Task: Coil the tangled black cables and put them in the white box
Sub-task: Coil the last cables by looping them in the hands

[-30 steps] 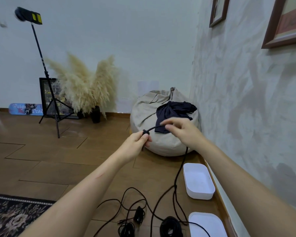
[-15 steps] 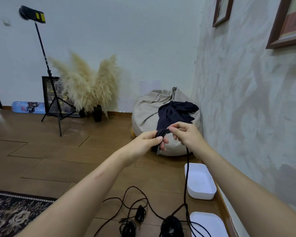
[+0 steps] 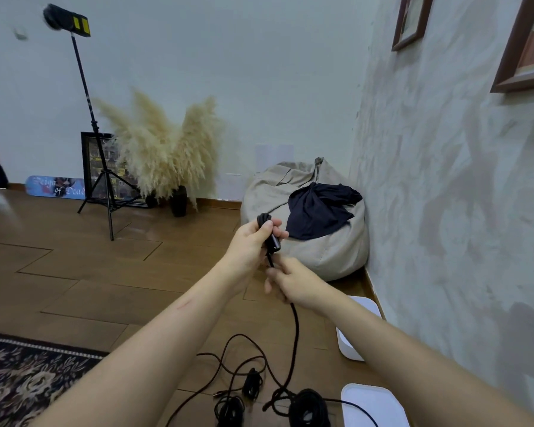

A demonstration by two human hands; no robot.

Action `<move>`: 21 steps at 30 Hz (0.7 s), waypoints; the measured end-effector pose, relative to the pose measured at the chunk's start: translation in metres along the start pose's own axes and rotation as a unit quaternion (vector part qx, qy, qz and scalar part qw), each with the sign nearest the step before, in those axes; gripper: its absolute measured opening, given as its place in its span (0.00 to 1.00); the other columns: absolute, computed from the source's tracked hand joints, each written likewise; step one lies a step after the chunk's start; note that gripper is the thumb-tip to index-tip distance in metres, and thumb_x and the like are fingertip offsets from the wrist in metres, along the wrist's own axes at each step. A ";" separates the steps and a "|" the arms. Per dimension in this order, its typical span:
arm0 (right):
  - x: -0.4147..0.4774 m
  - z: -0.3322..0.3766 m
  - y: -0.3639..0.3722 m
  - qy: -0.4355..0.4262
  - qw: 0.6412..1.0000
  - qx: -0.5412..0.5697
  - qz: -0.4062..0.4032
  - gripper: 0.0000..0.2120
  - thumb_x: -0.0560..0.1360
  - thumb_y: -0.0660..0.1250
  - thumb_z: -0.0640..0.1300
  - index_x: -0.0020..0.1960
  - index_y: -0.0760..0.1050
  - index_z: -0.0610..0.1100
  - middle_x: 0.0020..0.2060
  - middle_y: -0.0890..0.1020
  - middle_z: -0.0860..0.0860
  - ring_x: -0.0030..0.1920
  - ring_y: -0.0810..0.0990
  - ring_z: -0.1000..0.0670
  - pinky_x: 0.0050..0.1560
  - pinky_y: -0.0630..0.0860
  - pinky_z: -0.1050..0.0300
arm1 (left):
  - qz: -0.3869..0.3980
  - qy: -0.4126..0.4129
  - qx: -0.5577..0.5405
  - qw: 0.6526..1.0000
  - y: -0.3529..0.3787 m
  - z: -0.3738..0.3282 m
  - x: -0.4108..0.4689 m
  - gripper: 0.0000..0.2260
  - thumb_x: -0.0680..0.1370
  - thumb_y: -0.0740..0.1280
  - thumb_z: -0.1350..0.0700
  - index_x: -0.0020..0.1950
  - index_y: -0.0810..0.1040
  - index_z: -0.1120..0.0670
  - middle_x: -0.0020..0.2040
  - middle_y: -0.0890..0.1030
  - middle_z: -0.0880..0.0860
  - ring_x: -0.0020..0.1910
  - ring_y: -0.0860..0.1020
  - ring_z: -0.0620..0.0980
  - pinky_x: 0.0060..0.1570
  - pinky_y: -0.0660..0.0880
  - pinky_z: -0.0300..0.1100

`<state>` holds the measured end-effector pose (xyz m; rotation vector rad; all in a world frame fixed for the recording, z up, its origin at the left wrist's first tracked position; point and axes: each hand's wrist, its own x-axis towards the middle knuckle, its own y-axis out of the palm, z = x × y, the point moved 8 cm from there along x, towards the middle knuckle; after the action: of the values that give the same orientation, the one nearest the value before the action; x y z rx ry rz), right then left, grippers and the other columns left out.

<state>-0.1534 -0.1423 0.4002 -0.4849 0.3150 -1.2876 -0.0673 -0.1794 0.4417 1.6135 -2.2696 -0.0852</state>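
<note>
My left hand grips the plug end and a first small loop of a black cable in front of me. Just below it, my right hand is closed round the same cable, which hangs from it down to the floor. More black cables lie tangled on the wooden floor between my arms, with a few bundled coils near the bottom edge. The white box stands on the floor by the right wall, partly hidden by my right forearm. Its white lid lies nearer to me.
A beige beanbag with a dark cloth on it fills the corner ahead. A light stand and a vase of pampas grass stand at the back wall. A patterned rug lies at lower left.
My right hand has dropped from beside my left hand to below it, sliding along the cable. My left hand now holds the plug end with a small loop.
</note>
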 end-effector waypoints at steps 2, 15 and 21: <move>-0.002 0.001 0.005 0.011 0.999 0.004 0.031 0.11 0.85 0.55 0.41 0.64 0.71 0.44 0.39 0.81 0.47 0.30 0.74 0.54 0.32 0.72 0.59 | -0.027 -0.004 0.033 0.999 -0.007 0.006 0.000 0.09 0.87 0.59 0.58 0.55 0.78 0.56 0.37 0.83 0.45 0.54 0.82 0.51 0.62 0.75 0.48; -0.011 0.055 -0.081 -0.144 0.970 -0.187 -0.066 0.08 0.79 0.69 0.43 0.43 0.84 0.45 0.30 0.82 0.56 0.36 0.80 0.58 0.43 0.74 0.58 | 0.163 -0.051 0.268 0.948 0.011 0.013 -0.013 0.21 0.88 0.53 0.45 0.56 0.82 0.56 0.46 0.83 0.47 0.49 0.79 0.43 0.57 0.72 0.43; -0.010 0.046 -0.111 -0.130 0.964 -0.163 -0.167 0.07 0.73 0.77 0.52 0.38 0.83 0.52 0.29 0.80 0.61 0.34 0.77 0.60 0.38 0.70 0.60 | 0.148 0.039 0.335 0.930 0.022 -0.001 -0.014 0.16 0.87 0.55 0.47 0.50 0.80 0.50 0.39 0.80 0.44 0.43 0.78 0.53 0.52 0.74 0.56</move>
<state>-0.2264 -0.1467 0.4959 -1.0115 0.2297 -1.4842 -0.0828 -0.1591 0.4443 1.4744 -2.6013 0.9010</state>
